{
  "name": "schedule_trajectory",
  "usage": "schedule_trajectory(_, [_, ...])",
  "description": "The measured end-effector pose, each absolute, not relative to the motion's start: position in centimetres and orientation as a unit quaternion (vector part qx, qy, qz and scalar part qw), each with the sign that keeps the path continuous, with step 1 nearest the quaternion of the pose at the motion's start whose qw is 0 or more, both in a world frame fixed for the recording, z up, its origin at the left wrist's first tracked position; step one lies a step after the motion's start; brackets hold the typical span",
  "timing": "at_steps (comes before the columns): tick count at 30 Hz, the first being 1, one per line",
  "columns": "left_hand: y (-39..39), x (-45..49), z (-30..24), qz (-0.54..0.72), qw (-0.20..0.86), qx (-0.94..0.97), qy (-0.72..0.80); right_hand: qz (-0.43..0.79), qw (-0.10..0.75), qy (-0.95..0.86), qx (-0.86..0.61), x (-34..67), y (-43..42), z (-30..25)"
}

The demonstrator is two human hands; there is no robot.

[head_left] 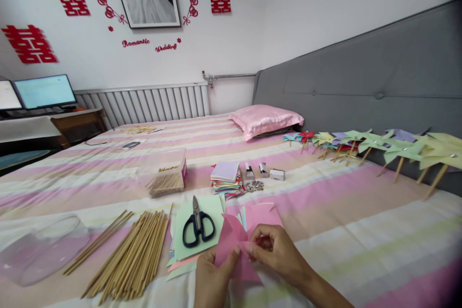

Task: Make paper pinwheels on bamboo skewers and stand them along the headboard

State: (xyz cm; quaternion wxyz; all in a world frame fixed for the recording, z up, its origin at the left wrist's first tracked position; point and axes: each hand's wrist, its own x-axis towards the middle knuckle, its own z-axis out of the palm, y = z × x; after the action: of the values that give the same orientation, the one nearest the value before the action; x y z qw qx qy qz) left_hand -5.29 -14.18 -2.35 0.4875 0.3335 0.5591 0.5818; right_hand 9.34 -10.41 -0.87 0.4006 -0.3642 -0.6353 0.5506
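Head view, hidden parts: my fingers cover the middle of the pink paper [234,250], so I cannot see how its folds meet there.
Head view, cut off: my left hand [211,274] is cut by the bottom edge of the picture, and my right hand [277,252] goes out at the bottom with the forearm.
Head view, hard to make out: the clear container [39,250] at the left is blurred. The small metal pieces [254,185] beside the paper stack [226,178] are too small to tell exactly.
Place of the pink paper: low in the middle, just above the bed [361,231], right of the scissors [197,227].
Direction of the pink paper: one pointed flap goes up and left, near the scissors, and another goes down and right. The long axis runs on this diagonal.
Left hand: closed in a pinch on the left part of the pink paper.
Right hand: fingers curled, pinching the same paper at the middle.
Scissors: they lie on a green sheet [216,211], blades pointing away from me.
Wooden sticks [133,252]: a loose bundle to the left of the scissors, lying diagonally.
Pinwheels [397,151]: a row along the grey headboard, well apart from my hands.
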Motion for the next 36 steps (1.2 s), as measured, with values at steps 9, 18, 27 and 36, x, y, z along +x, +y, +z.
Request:
schedule_trajectory(9, [-14.3,-5.0,-1.7,0.577,0.488,0.343,0.558,0.542,0.412,-0.633,-0.369,9.3,-10.4,-1.1])
schedule_trajectory(18, [-14.2,-4.9,-1.8,0.571,0.494,0.338,0.561,0.528,0.409,-0.644,-0.373,9.3,-10.3,-1.3])
schedule_trajectory(27, [-14.1,-4.8,-2.2,0.604,0.510,0.284,0.543,0.486,0.424,-0.669,-0.371,9.3,-10.7,-0.4])
schedule_trajectory(36, [-14.2,-4.1,-2.0,0.617,0.563,0.229,0.500,0.518,0.481,-0.601,-0.373,8.5,-11.5,0.0])
